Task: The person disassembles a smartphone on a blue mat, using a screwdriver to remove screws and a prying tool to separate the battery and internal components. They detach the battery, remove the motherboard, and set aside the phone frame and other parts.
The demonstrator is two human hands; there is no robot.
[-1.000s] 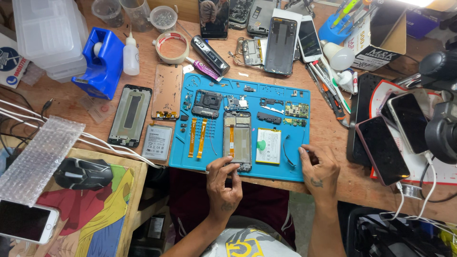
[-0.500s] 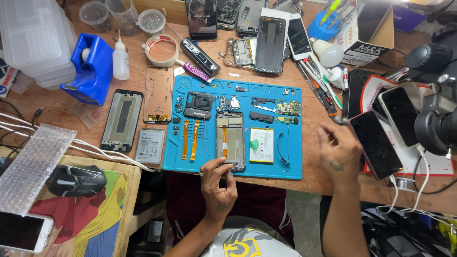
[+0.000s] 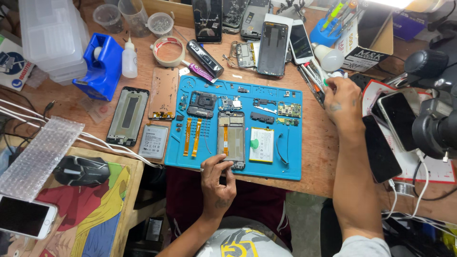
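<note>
Left hand (image 3: 218,183) pinches the bottom end of the phone frame (image 3: 231,139) on the blue mat (image 3: 295,143), fingers closed on it. Right hand (image 3: 342,99) reaches the tools (image 3: 312,76) at the mat's far right corner, fingers curled, perhaps gripping something.

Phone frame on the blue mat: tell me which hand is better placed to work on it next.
Left. The left hand already rests at the bottom edge of the phone frame on the blue mat. The right hand is off the mat, over among the tools at the right.

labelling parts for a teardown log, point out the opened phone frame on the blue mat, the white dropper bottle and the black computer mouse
opened phone frame (image 3: 231,138), head view, middle of its body
white dropper bottle (image 3: 129,62), head view, its body
black computer mouse (image 3: 81,170), head view, its top shell
</note>
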